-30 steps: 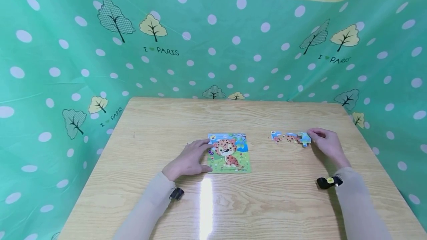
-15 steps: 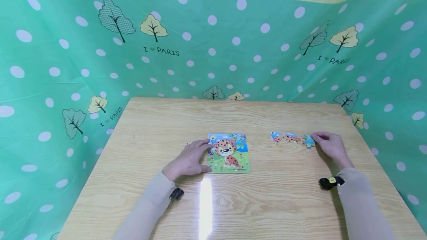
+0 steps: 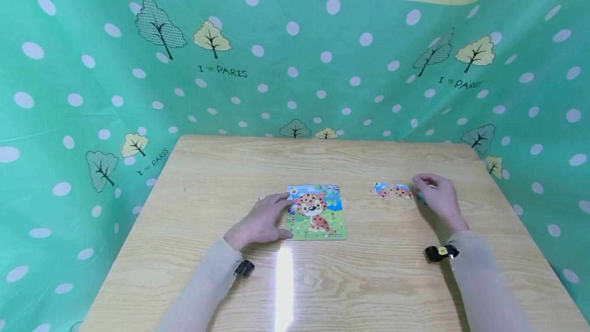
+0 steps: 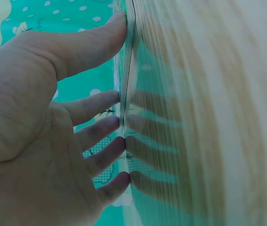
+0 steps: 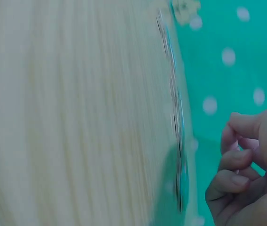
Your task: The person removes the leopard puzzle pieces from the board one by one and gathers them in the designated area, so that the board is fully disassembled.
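Note:
In the head view a square leopard picture puzzle lies face up on the table. My left hand rests at its left edge, fingers fairly straight, thumb near the lower corner. The left wrist view shows the fingertips and thumb right at the puzzle's thin edge. To the right lies a strip of joined puzzle pieces with blue sky and spotted fur. A blue-green puzzle piece beside it is mostly hidden under my right hand. In the right wrist view that hand is raised, fingers curled, nothing visible in them.
The wooden table has a bright streak of reflected light in front of the puzzle. A green polka-dot curtain hangs behind and along both sides. Black wrist cameras sit at both cuffs, the right one close over the tabletop.
My right hand pulled the blue-green piece right, away from the strip, then let go and moved back left and up over it. The left hand and the square puzzle stay put.

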### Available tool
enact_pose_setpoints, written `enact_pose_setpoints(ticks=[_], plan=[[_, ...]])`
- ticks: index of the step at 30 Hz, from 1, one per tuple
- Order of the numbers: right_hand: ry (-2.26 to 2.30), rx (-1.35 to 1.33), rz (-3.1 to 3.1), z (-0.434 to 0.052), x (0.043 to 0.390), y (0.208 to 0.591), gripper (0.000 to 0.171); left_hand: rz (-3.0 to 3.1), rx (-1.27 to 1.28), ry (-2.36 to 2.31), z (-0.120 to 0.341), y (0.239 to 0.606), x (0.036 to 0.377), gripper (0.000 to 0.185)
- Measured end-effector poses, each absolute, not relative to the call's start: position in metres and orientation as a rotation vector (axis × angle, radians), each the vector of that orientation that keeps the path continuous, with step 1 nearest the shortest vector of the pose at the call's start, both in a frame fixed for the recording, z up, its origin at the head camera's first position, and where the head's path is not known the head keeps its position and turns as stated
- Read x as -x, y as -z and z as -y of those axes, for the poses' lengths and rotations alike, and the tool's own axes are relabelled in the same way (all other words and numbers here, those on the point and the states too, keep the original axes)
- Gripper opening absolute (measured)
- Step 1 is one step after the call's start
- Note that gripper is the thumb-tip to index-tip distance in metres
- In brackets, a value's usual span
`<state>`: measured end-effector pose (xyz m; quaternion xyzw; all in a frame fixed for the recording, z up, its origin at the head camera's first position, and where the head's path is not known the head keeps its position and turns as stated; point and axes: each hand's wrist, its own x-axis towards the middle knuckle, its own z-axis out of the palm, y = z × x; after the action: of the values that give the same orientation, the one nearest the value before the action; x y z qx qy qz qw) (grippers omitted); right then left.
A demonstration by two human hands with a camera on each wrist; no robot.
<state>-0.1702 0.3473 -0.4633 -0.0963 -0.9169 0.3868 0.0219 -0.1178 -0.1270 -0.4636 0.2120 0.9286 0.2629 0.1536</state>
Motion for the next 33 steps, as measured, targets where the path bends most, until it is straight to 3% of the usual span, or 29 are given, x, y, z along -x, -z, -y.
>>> enact_pose_setpoints(ticks=[14, 23, 33], plan=[[-1.269, -0.229, 2.942, -0.225, 0.164, 0.463, 0.027, -2.683, -0.564, -0.757, 0.12, 0.462, 0.124, 0.088], [-1.38, -0.622, 3.059, -0.149, 0.155, 0.467, 0.026, -2.688, -0.541, -0.743, 0.119, 0.461, 0.123, 0.089], [-1.386, -0.753, 3.076, -0.123, 0.157, 0.474, 0.035, -2.684, -0.53, -0.777, 0.119, 0.46, 0.123, 0.088]])
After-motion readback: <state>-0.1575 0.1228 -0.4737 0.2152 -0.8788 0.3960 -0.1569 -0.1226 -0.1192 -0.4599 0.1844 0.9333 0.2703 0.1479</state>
